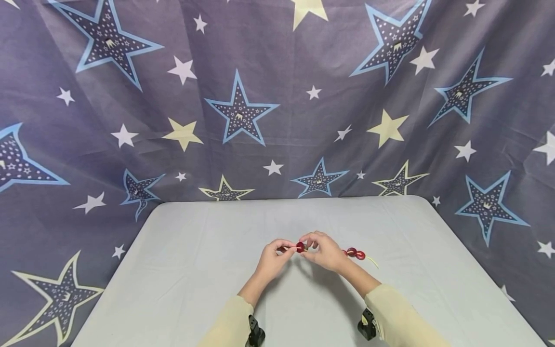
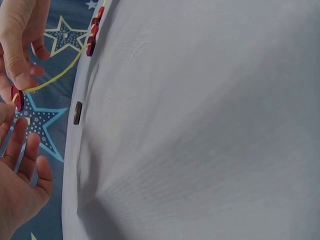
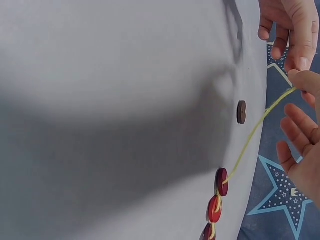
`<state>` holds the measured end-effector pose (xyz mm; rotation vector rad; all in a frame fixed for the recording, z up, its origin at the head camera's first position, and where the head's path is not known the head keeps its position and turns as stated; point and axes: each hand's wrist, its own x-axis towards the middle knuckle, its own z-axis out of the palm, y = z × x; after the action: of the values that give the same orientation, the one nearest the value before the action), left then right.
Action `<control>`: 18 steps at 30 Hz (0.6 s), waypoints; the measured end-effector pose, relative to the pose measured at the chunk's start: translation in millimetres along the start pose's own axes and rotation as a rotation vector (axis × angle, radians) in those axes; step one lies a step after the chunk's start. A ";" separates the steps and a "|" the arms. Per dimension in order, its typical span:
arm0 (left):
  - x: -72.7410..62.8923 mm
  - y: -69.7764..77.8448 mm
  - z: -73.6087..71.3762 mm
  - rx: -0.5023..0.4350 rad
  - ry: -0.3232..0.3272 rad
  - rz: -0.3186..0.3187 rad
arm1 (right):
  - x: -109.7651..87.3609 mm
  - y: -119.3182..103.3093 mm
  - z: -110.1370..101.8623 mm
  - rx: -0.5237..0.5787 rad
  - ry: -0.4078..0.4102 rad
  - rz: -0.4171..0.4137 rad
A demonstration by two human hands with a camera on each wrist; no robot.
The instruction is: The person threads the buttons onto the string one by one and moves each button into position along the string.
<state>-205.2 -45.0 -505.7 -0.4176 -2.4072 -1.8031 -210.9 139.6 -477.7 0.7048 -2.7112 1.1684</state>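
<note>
A dark red button is held up between the two hands, with yellow string against its face. My left hand pinches at its left side with thumb and finger; whether the string end is also in that pinch is hidden. From the right, my right hand grips the button near the string, its other fingers spread in the right wrist view. The yellow string runs from the hands down to several threaded red buttons on the table, right of my right hand.
A loose brown button lies on the table beyond the hands. The table wears a pale grey cloth. A star-patterned curtain hangs behind and along both sides.
</note>
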 end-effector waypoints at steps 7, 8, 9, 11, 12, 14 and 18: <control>0.4 -3.2 -1.1 0.011 -0.008 -0.002 | -4.2 4.9 -0.5 -0.001 0.035 -0.050; 0.4 -3.8 -1.1 0.012 -0.008 -0.007 | -4.7 5.5 -0.6 0.001 0.036 -0.048; 0.4 -4.2 -1.1 0.015 -0.008 -0.010 | -5.1 6.1 -0.6 -0.003 0.038 -0.050; 0.5 -5.1 -1.0 0.021 -0.006 -0.016 | -5.5 7.1 -1.2 -0.004 0.025 -0.030; 0.6 -5.2 -0.9 0.027 -0.005 -0.020 | -5.5 6.9 -1.8 -0.007 0.017 -0.018; 0.7 -4.2 -0.4 0.037 0.001 -0.018 | -5.6 6.2 -3.2 -0.009 -0.003 0.016; -1.8 7.9 -1.4 0.041 0.004 -0.012 | -6.1 5.9 -5.6 -0.020 -0.030 0.049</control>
<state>-201.4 -44.6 -498.4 -0.3963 -2.4446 -1.7539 -208.6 149.4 -479.4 0.6615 -2.7758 1.1490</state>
